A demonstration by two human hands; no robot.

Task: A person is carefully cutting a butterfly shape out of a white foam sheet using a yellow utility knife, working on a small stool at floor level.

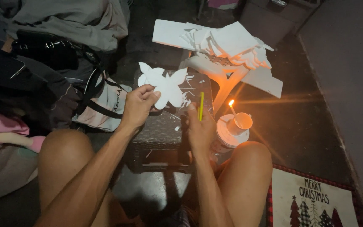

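dimly candlelit, the left hand [137,105] pinches a white butterfly cutout [164,86] above the dark woven surface [164,130]; the right hand [199,126] grips a yellow cutter [201,106]. steady support would likely keep edges clean.

**Dim home floor corner, candle-lit**

Setting reads as a lived-in room. At 10 o'clock, heaped clothes [76,21] and a dark strapped bag [47,52]. At 3 o'clock, a lit candle [232,108] on a white tub [227,136]. At 5 o'clock, a festive doormat [311,201]. Bare dark floor [307,117]; wall at 2 o'clock.
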